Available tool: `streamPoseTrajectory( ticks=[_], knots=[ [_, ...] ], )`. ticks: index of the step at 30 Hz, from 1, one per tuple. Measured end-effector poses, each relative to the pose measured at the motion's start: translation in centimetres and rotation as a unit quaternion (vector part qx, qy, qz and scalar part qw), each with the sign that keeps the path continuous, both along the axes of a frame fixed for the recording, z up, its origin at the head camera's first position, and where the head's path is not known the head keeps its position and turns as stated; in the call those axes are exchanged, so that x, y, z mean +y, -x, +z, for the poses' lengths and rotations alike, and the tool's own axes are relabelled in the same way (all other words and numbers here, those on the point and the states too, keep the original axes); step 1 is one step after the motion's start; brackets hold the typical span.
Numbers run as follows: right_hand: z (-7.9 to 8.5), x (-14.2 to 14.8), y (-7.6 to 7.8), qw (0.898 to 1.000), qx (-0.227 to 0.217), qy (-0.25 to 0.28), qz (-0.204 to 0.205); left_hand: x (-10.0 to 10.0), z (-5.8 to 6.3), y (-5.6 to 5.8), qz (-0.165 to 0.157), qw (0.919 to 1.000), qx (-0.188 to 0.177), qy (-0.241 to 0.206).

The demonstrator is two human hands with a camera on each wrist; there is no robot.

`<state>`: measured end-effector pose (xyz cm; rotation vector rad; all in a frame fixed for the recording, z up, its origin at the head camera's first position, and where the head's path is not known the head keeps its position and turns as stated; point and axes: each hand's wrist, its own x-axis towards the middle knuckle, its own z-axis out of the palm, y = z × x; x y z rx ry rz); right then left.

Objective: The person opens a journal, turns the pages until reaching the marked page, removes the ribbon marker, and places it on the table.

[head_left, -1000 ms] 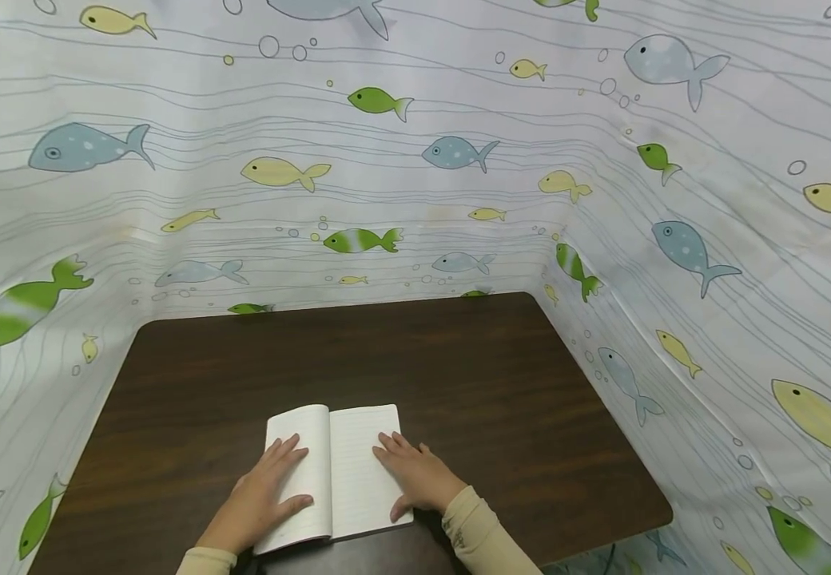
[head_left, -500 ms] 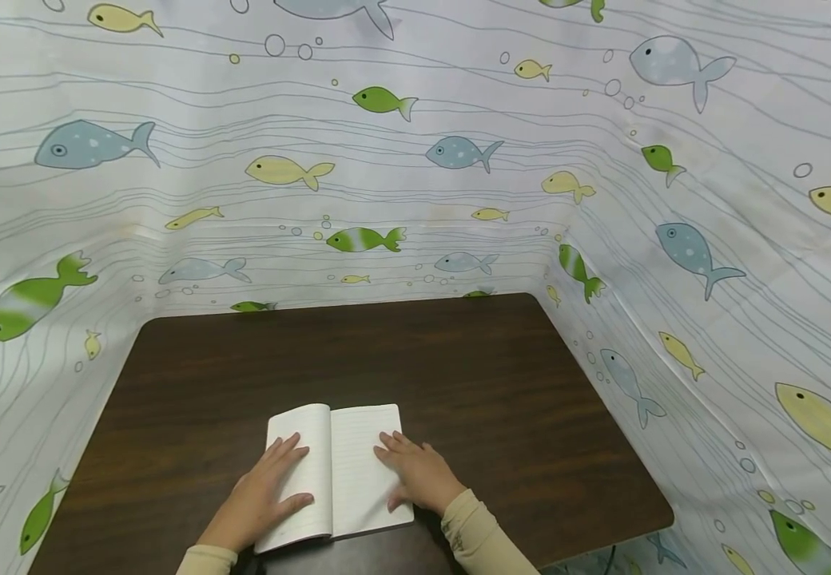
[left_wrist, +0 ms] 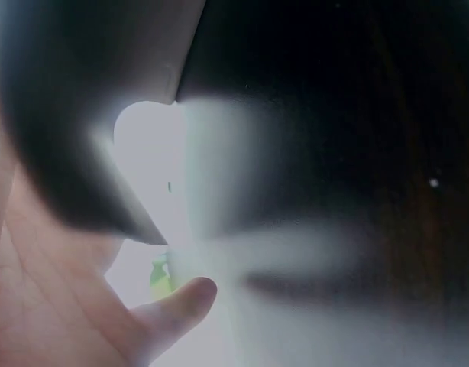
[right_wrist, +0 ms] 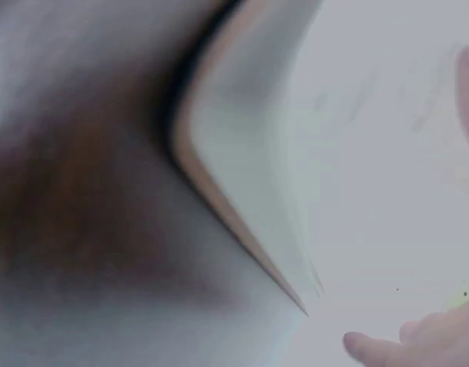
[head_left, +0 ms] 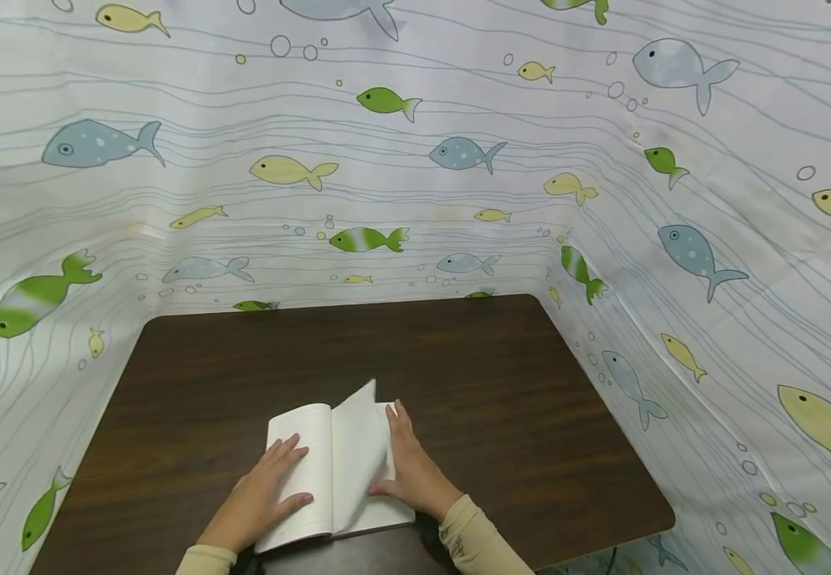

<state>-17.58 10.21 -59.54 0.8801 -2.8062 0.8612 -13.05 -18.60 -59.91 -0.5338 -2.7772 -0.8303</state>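
Note:
An open notebook with white, faintly lined pages lies near the front of the dark table. My left hand rests on its left page, fingers spread and thumb pointing toward the spine. From the right half a page stands raised and bowed, its top corner pointing up. Behind that leaf, my right hand is on the right side with fingers extended upward and thumb at the page's lower edge. In the right wrist view, fingers show beside the blurred notebook edge.
The dark wood-grain table extends behind and to both sides of the notebook. White fabric printed with fish surrounds it at the back and sides. A dark grey surface lies in front of the notebook.
My right hand has turned upright from lying flat on the right page, and a leaf has come up, leaning leftward. The left hand stays in place on the left page.

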Motion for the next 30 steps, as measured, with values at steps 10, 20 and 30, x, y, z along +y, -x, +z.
streamPoseTrajectory(
  ticks=[10, 20, 30],
  knots=[
    [1.8, -1.2, -0.9, 0.964, -0.215, 0.084, 0.134, -0.1, -0.1, 0.1, -0.001, 0.9999, 0.011, 0.001],
    [2.2, -4.7, -2.8, 0.956, -0.139, -0.060, 0.252, -0.4, 0.3, 0.1, 0.010, 0.9930, -0.037, -0.112],
    [2.2, -5.9, -3.7, 0.964, -0.056, -0.146, 0.215, -0.9, 0.8, 0.4, 0.034, 0.9757, -0.035, -0.213]
  ],
)
